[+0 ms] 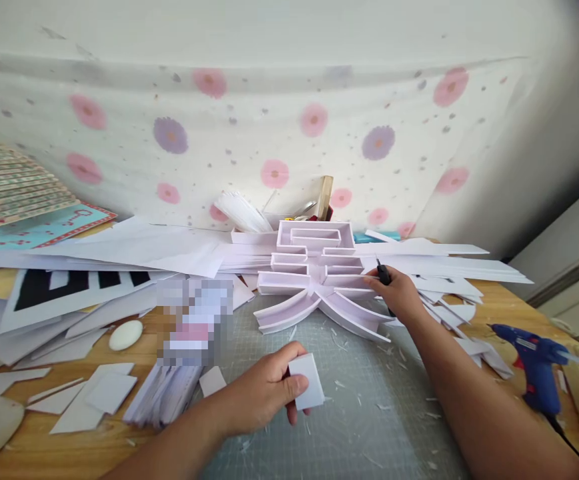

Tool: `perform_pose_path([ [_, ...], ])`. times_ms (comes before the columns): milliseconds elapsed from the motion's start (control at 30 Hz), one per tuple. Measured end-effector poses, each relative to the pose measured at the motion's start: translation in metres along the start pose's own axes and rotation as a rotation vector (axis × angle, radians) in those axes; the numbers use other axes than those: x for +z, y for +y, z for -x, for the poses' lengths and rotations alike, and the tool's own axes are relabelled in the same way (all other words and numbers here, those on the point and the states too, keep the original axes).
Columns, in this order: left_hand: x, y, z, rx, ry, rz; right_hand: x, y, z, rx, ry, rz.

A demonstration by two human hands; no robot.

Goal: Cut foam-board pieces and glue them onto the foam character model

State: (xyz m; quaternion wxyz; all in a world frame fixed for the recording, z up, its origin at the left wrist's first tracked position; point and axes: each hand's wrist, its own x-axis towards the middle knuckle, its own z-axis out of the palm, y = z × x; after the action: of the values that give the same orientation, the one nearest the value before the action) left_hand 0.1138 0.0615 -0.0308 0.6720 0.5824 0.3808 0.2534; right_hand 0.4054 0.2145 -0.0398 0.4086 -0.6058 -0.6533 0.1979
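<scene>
My left hand [282,387] is closed on a small white foam board piece [309,381], pinched between thumb and fingers above the cutting mat [349,427]. Farther back, my right hand [394,290] grips a black-handled craft knife [383,273], its thin tip pointing up and away. That hand is right beside a white foam board character [314,290] with raised walls, which stands at the back of the mat. Whether the fingers touch the character's right arm I cannot tell.
A blue glue gun [534,360] lies at the right. Long white sheets [169,247] and a bundle of strips [164,393] lie left and behind. A white oval object [125,335] rests on the wooden table [119,460]. Thin offcuts litter the mat.
</scene>
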Motion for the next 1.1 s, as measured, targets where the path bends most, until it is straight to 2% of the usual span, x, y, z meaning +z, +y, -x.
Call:
perform_pose_path([
  [100,-0.001,0.003,-0.001,-0.002,0.055,0.041,-0.007,-0.003,0.002,-0.008,0.020,0.039],
  [200,-0.004,0.004,-0.002,0.013,0.126,0.050,-0.015,-0.012,0.004,-0.015,0.098,0.081],
  [300,-0.006,0.001,-0.004,0.046,0.190,0.107,-0.025,-0.036,0.017,-0.067,0.159,0.134],
  [367,-0.007,-0.001,-0.005,0.065,0.236,0.159,-0.030,-0.062,0.037,-0.162,0.132,0.158],
  [433,-0.007,-0.003,-0.006,0.088,0.271,0.205,-0.031,-0.093,0.065,-0.371,-0.062,0.179],
  [467,-0.007,-0.003,-0.006,0.099,0.281,0.225,-0.029,-0.108,0.080,-0.446,-0.209,0.147],
  [500,-0.006,-0.003,-0.006,0.104,0.279,0.240,-0.025,-0.121,0.094,-0.485,-0.406,0.102],
  [567,-0.006,-0.003,-0.006,0.090,0.260,0.262,-0.014,-0.139,0.115,-0.472,-0.773,-0.014],
  [600,-0.005,-0.002,-0.006,0.077,0.263,0.275,-0.007,-0.143,0.122,-0.465,-0.827,-0.078],
  [667,-0.004,-0.001,-0.005,0.054,0.305,0.286,0.008,-0.142,0.128,-0.442,-0.768,-0.131],
  [733,-0.004,-0.001,-0.004,0.063,0.345,0.256,0.021,-0.135,0.128,-0.410,-0.644,-0.198],
  [900,-0.006,-0.004,-0.005,0.152,0.306,0.200,0.040,-0.117,0.119,-0.351,-0.469,-0.296],
  [967,-0.007,-0.006,-0.006,0.160,0.287,0.230,0.047,-0.115,0.116,-0.259,-0.509,-0.383],
  [1100,-0.006,-0.007,-0.007,0.142,0.250,0.296,0.055,-0.114,0.114,-0.039,-0.760,-0.732],
])
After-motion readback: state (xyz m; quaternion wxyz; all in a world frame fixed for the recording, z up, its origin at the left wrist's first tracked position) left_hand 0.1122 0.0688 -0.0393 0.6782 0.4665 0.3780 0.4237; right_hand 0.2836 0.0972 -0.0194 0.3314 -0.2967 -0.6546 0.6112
